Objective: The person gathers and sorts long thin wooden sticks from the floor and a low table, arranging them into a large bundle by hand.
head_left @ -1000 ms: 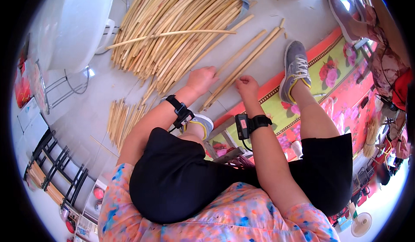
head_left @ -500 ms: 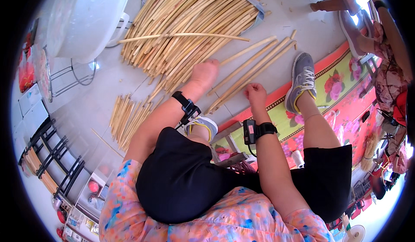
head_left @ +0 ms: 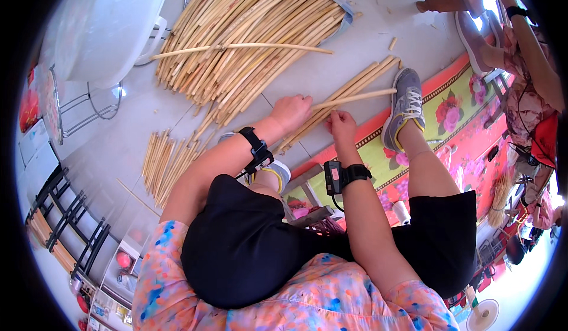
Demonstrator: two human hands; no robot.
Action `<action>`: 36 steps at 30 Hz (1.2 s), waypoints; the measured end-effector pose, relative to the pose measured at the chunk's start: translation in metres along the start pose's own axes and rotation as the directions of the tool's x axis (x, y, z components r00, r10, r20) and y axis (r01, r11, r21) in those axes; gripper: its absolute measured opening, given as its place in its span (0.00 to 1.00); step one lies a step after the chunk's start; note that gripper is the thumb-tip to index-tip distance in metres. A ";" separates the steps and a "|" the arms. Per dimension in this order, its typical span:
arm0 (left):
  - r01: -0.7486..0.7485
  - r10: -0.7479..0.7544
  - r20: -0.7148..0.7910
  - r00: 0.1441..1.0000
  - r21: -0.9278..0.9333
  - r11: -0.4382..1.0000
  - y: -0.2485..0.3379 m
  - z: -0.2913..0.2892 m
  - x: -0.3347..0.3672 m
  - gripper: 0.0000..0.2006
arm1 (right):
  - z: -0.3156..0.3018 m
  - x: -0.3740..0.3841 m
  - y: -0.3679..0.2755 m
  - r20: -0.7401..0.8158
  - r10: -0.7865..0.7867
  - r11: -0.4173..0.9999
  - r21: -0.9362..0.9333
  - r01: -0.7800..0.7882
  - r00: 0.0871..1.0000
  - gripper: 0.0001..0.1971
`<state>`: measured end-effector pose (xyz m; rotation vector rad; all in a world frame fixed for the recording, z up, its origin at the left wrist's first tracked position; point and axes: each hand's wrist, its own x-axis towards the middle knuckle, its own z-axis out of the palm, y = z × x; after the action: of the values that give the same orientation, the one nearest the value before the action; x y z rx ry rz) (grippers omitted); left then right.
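My left hand (head_left: 291, 113) is closed around the near end of a peeled wooden stick (head_left: 370, 97). That stick slants out to the right across a few other sticks (head_left: 353, 87), its far end by my grey shoe. Just to the right, my right hand (head_left: 343, 127) has its fingertips pinched together close to the sticks; what it holds, if anything, is too small to make out. Beyond my left hand lies a big pile of long pale sticks (head_left: 236, 32), with one bent stick (head_left: 242, 46) lying across it. A bundle of shorter sticks (head_left: 165, 165) lies to the left of my forearm.
A large white tub (head_left: 112, 29) stands at the upper left beside a metal-legged stool (head_left: 89, 109). On the right spreads a flowered mat (head_left: 438, 130). Another person's arm (head_left: 535, 53) and feet show at the right. A short stick piece (head_left: 393, 43) lies on the tiled floor.
My left hand has moved down and right, closer to my right hand. The stick it holds has swung across the others toward my shoe. The view has shifted slightly.
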<state>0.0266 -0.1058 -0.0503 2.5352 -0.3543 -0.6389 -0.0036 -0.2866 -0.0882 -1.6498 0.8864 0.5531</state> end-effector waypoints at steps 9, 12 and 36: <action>0.064 -0.067 -0.170 0.983 -0.017 0.998 -0.015 -0.021 0.022 0.08 | -0.001 -0.002 -0.002 0.030 0.016 0.999 -0.052 -0.014 0.999 0.12; 0.081 -0.088 -0.119 0.989 -0.059 0.995 -0.019 -0.009 0.019 0.07 | 0.000 -0.007 -0.007 0.040 0.049 0.996 -0.076 -0.046 0.998 0.11; 0.280 -0.107 -0.480 0.871 0.305 0.910 -0.048 -0.039 0.000 0.01 | -0.007 0.004 0.004 0.042 0.077 0.996 0.040 -0.079 0.996 0.07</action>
<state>0.0522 -0.0497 -0.0459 3.0010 -0.0424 -0.0209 -0.0050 -0.2945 -0.0919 -1.5663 0.9298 0.6160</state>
